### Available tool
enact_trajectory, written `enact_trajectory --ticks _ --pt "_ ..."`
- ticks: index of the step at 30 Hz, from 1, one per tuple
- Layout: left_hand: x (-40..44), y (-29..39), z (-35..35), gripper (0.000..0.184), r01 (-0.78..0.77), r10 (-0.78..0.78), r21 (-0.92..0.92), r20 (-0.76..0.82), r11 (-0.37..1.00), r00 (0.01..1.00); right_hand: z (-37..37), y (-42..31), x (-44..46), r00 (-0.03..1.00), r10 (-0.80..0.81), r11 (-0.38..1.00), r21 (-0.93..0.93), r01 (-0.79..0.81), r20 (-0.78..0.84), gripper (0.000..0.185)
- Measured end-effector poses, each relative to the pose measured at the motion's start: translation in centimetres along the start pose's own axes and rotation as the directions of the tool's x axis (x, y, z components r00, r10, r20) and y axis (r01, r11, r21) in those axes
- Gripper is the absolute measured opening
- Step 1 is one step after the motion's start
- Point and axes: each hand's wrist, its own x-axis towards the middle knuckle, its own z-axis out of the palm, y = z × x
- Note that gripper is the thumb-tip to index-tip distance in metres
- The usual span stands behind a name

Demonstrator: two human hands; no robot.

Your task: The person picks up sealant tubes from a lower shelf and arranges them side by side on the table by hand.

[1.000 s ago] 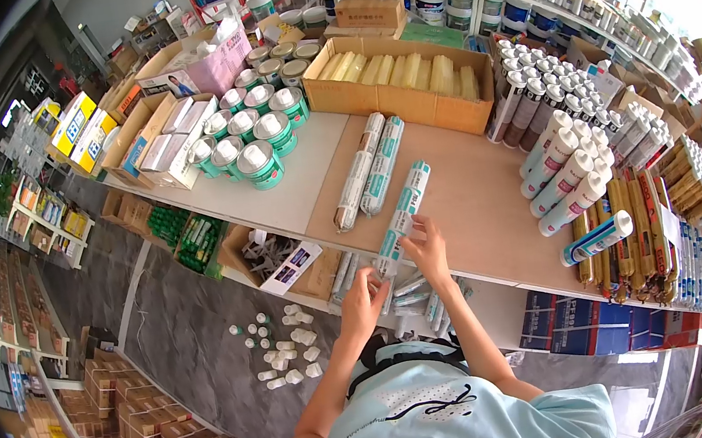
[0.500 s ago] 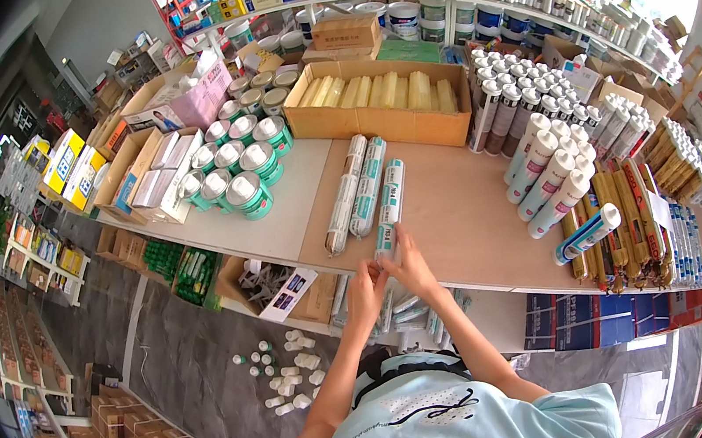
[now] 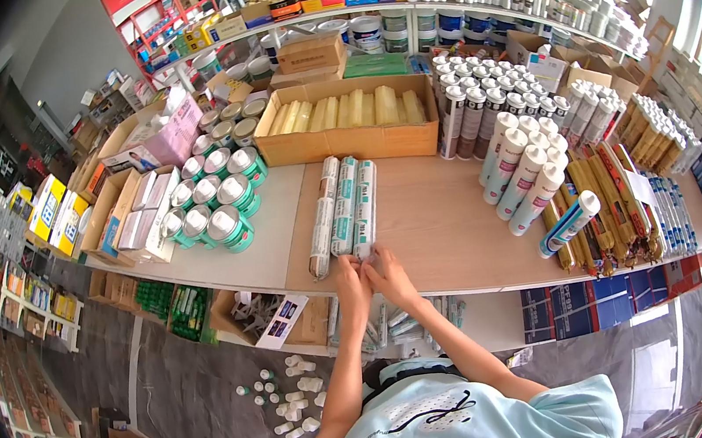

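Three white-and-teal sealant sausage packs lie side by side on the tabletop: a left pack [image 3: 325, 218], a middle pack [image 3: 344, 209] and a right pack [image 3: 365, 208]. My left hand [image 3: 352, 283] is closed, its fingertips at the near end of the right pack. From the other side, my right hand [image 3: 391, 279] closes its fingers on that same end. Both hands nearly touch each other, and the fingers partly hide the pack's tip.
A carton of yellowish sticks [image 3: 350, 141] stands behind the packs. Teal-and-white cans [image 3: 230, 226] are grouped at left. White cartridges [image 3: 534, 181], a tilted blue-white cartridge [image 3: 571, 224] and gold packs [image 3: 602, 204] stand at right. White bottles [image 3: 291, 404] are on the floor.
The right pack has slid toward me and now lies close against the middle one, roughly level with it. My hands have drawn together at its near end. The camera view has shifted.
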Motion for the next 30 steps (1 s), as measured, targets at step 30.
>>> enact_trajectory --ticks 30 --pt "-1.5 -1.6 0.6 0.04 -0.316 0.312 0.019 0.106 0.949 0.944 -1.6 -1.8 -3.2 0.974 -0.036 0.996 -0.083 0.017 -0.223 0.051"
